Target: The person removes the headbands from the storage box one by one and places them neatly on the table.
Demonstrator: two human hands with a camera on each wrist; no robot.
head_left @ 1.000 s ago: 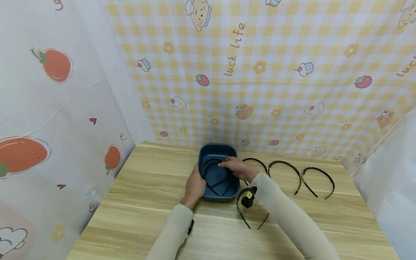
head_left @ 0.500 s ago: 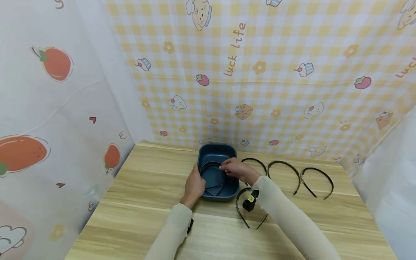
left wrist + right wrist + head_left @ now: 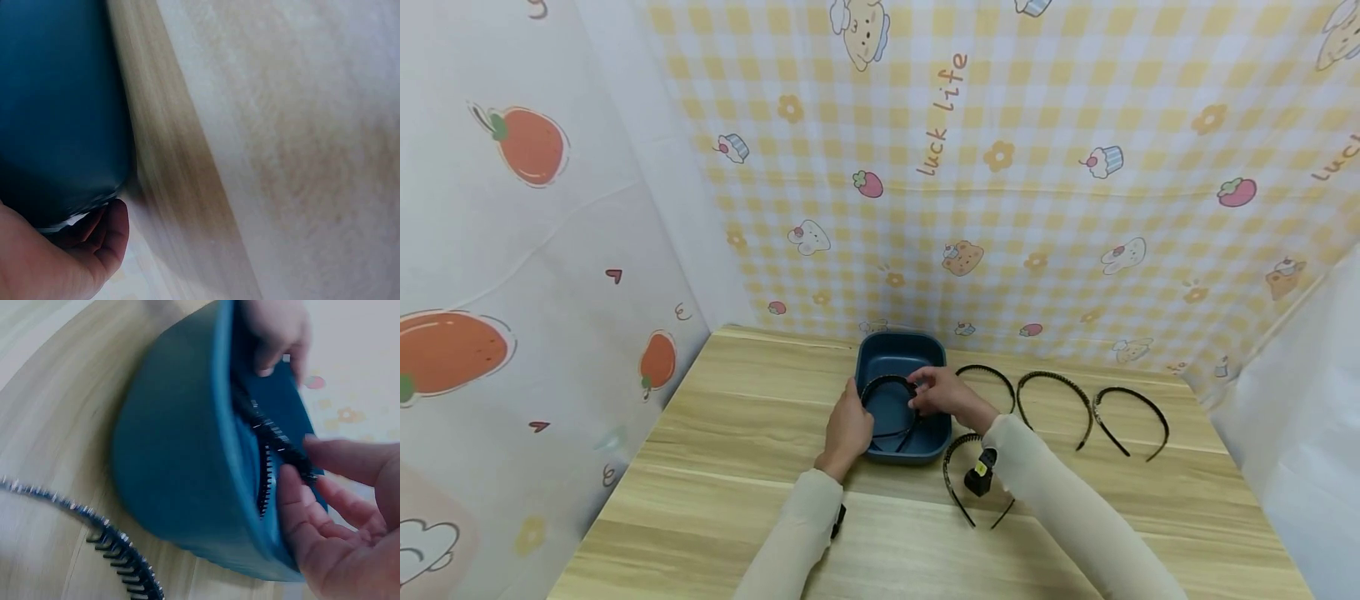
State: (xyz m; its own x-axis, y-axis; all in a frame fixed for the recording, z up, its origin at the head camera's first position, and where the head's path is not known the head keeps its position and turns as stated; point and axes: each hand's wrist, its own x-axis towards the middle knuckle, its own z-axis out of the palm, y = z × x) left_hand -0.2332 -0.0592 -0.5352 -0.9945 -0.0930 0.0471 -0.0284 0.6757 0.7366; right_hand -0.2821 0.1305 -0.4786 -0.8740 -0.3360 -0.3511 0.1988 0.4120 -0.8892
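Observation:
A dark blue bin (image 3: 901, 456) stands at the table's back. My left hand (image 3: 850, 425) grips its left wall, thumb at the rim; in the left wrist view, the curled fingers of that hand (image 3: 69, 256) reach under the bin's base. Inside lies a black, sparkly headband (image 3: 886, 380), its arc toward the back wall. The right hand (image 3: 942, 392) reaches over the right rim, with thumb and fingers around the headband's right side. Close up in the right wrist view, this headband (image 3: 269, 430) passes between thumb and fingers, above a second, toothed headband (image 3: 267, 481).
To the right of the bin, several dark headbands lie in a row, among them a twisted one (image 3: 1060, 379) and a thin one (image 3: 1138, 393). Another headband (image 3: 953, 479) lies nearer the front, partly under the right wrist. A checked cloth (image 3: 1037, 208) hangs behind the wooden table (image 3: 760, 408).
The headband in the bin has settled lower, its ends shifting within the bin. The right hand has moved slightly right and down, its thumb and index finger farther apart. The left hand stays put.

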